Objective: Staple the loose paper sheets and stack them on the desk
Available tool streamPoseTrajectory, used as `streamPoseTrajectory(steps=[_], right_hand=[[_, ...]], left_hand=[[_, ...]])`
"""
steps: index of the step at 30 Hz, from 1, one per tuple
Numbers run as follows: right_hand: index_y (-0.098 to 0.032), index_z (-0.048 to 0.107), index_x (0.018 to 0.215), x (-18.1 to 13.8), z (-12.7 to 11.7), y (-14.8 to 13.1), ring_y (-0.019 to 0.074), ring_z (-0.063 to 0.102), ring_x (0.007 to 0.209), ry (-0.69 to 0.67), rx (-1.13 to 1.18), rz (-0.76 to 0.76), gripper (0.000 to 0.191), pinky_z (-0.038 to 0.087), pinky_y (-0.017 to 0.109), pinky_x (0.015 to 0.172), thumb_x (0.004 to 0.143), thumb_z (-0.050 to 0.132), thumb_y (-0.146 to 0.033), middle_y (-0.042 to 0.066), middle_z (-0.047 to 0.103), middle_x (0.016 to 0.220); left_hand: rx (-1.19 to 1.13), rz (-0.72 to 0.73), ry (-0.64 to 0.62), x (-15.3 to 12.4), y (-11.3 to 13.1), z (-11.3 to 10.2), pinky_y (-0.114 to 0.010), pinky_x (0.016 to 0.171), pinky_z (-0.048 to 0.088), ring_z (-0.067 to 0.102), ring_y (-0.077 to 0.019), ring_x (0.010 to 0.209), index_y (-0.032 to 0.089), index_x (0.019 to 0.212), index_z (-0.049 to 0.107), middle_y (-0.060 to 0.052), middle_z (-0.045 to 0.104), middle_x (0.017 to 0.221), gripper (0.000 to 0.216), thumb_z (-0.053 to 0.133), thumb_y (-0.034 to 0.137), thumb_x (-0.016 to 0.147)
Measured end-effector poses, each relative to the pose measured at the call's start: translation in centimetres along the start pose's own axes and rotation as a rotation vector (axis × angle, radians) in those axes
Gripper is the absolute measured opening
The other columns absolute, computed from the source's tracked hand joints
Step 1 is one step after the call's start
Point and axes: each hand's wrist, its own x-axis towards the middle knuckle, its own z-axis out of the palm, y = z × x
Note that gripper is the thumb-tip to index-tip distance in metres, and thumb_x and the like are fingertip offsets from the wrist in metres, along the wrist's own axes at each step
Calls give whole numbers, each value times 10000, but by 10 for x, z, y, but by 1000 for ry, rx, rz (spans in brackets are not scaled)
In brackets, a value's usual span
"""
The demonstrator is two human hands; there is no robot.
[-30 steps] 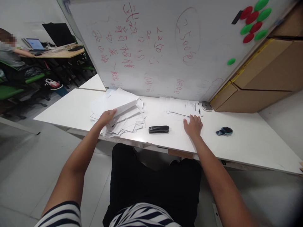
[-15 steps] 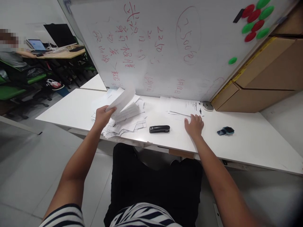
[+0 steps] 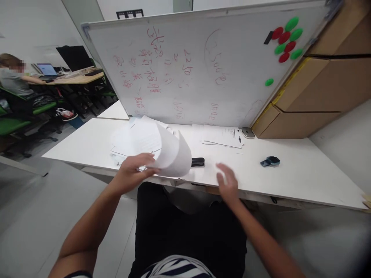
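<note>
My left hand (image 3: 137, 170) pinches the near edge of some curling white paper sheets (image 3: 172, 154), thumb below and fingers above. Beneath and behind them spreads a loose pile of printed papers (image 3: 127, 135). The curled sheets hide part of a black stapler (image 3: 198, 162) lying on the table. In the air to the right of the stapler is my right hand (image 3: 228, 180), its fingers apart and slightly blurred, with nothing in it. Farther back, a flat stack of papers (image 3: 222, 136) lies near the whiteboard.
A watch (image 3: 270, 161) rests on the white table (image 3: 304, 173) at right. A rounded grey device (image 3: 248, 133) sits by the cardboard boxes (image 3: 301, 123). The whiteboard (image 3: 185, 88) stands along the back edge. At far left a person (image 3: 14, 83) sits by a desk.
My left hand has moved right and nearer with the sheets, which now curl over part of the stapler. My right hand has left the flat stack and come nearer. The view has tilted up slightly.
</note>
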Motion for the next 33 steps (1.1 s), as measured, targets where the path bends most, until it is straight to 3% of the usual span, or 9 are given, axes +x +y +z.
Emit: streamPoseTrajectory(steps=[4,8,11,14,18,24,28,31,33], right_hand=[[-270,468,1378,-98,18,-46,282,555,1208,-407,679,218,627,462,478,988,838,583,-568,97,547,1370],[-272,591,1241,-111,24,-43,308,565,1192,-182,912,459,560,459,511,991,766,682,-554,89,613,1295],[-236,660,1108,-94,7,-26,300,618,1103,41,849,534,417,467,503,980,771,706,-477,87,679,1179],[-211,670,1064,-85,-19,-19,289,652,1018,108,682,524,370,498,481,931,774,712,-438,83,719,1064],[-196,675,992,-79,-47,-24,283,660,946,21,365,405,326,529,428,834,769,711,-431,88,722,1006],[-218,648,965,-63,-60,-44,236,633,799,-288,-50,254,274,523,364,698,845,603,-460,73,685,909],[-228,558,1222,-60,-56,-48,311,570,1092,-284,-142,131,475,453,497,945,814,646,-455,105,644,1128],[-261,314,1457,-68,-49,-44,329,386,1333,-88,-92,107,809,277,556,1108,774,697,-461,124,427,1449],[-273,225,1494,-78,-42,-41,309,328,1383,98,62,173,853,262,536,1125,796,681,-454,125,297,1535]], left_hand=[[-166,107,-331,-16,9,34,-391,932,487,662,-200,778,304,802,768,-8,727,766,79,708,259,776],[-230,-42,-434,-32,1,90,-359,839,503,658,-205,839,324,942,758,-35,732,875,176,599,305,868],[-189,-137,-444,-45,-6,122,-344,783,498,646,-208,823,322,913,755,-42,713,882,209,549,350,891],[-232,-222,-420,-53,-10,139,-337,785,492,637,-209,840,298,889,748,-42,697,918,210,551,369,887],[-492,-379,-425,-58,-18,154,-354,902,477,626,-239,1017,283,1083,702,-38,693,1089,282,660,373,819],[-915,-638,-318,-77,-25,182,-404,912,506,651,-274,1017,224,1093,691,-76,707,1092,419,767,398,719],[-927,-738,-198,-87,-18,194,-436,1018,454,583,-294,1170,234,1254,604,-105,642,1244,576,777,377,723],[-1038,-798,-68,-86,-16,192,-434,1047,441,532,-289,1240,244,1296,564,-98,592,1320,582,751,368,759],[-1142,-823,10,-83,-15,188,-422,1058,437,515,-278,1262,256,1322,537,-85,571,1350,582,732,362,784]])
